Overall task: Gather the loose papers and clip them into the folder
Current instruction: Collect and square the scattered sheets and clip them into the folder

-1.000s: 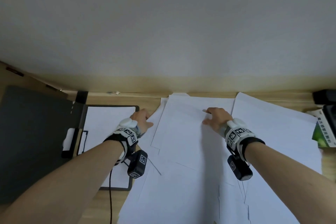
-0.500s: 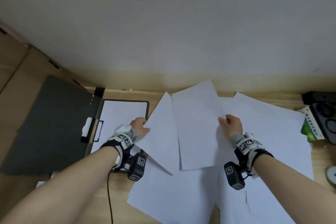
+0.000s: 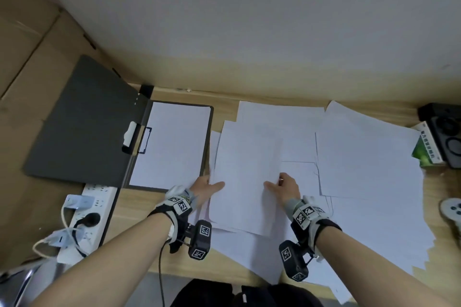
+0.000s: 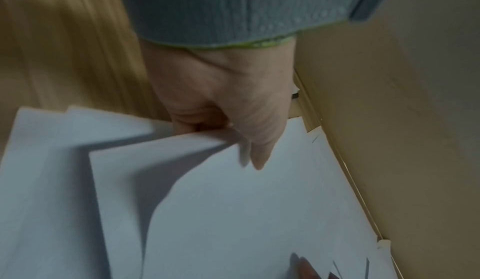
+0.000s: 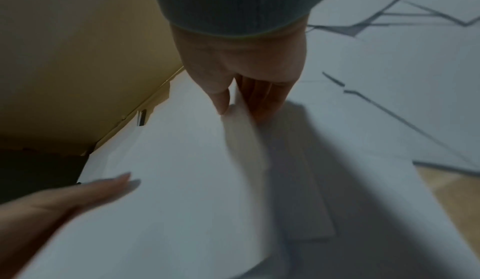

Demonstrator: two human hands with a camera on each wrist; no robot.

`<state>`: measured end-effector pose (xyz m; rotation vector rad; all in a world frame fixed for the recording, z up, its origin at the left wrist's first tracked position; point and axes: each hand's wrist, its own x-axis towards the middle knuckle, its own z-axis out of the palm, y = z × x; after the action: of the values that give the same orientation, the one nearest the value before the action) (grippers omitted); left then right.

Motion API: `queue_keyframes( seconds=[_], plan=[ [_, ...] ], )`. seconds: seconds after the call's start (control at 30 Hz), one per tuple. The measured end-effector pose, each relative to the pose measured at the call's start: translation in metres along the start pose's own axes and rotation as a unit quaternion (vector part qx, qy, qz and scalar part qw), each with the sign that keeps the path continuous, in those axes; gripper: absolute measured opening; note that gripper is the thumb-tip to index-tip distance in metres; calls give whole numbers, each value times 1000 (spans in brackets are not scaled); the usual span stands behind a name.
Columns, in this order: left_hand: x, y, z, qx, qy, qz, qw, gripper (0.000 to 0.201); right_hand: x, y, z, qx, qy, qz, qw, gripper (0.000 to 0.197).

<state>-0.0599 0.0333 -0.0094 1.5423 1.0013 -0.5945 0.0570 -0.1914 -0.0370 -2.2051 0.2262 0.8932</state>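
A dark grey folder (image 3: pixel 82 127) lies open at the left of the wooden desk, a white sheet (image 3: pixel 172 144) under its clip (image 3: pixel 136 139). Several loose white papers (image 3: pixel 369 157) are spread over the desk's middle and right. Both hands hold a small stack of sheets (image 3: pixel 245 177) just right of the folder. My left hand (image 3: pixel 207 188) pinches the stack's left edge (image 4: pixel 182 139), thumb on top. My right hand (image 3: pixel 284 185) pinches the right edge (image 5: pixel 239 115), thumb on top and fingers underneath.
A white power strip (image 3: pixel 82 217) with plugs and cables sits at the front left. At the right edge are a green and white box (image 3: pixel 426 149), a black device (image 3: pixel 446 134) and a white controller (image 3: pixel 452 210). The wall (image 3: pixel 249 20) stands just behind the desk.
The two sheets held fanned apart have been brought together into one stack and drawn nearer the front edge. Both hands moved closer to me, and the view tilted down.
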Motion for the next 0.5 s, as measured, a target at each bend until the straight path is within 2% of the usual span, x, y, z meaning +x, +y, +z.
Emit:
queue_keyframes(
  seconds=[0.1, 0.2, 0.23, 0.33, 0.37, 0.43, 0.5],
  plan=[
    [-6, -6, 6, -10, 34, 10, 999, 41, -14, -2, 11, 49, -47, 15, 998, 21],
    [-7, -3, 2, -16, 56, 24, 998, 20, -23, -13, 8, 69, -56, 4, 996, 23],
    [-10, 2, -3, -28, 47, 23, 998, 20, -27, -20, 4, 79, -58, -7, 995, 18],
    [-13, 16, -24, -52, 24, 36, 998, 69, -40, -50, -15, 119, -80, -50, 988, 18],
    [-21, 26, -32, -62, 16, 50, 997, 71, -44, -62, -23, 135, -88, -74, 984, 22],
    [-26, 43, -51, -78, 25, 90, 993, 51, -54, -91, -38, 161, -82, -127, 975, 31],
    [-42, 70, -67, -80, 39, 138, 986, 46, -62, -119, -54, 184, -60, -166, 967, 32]
  ],
)
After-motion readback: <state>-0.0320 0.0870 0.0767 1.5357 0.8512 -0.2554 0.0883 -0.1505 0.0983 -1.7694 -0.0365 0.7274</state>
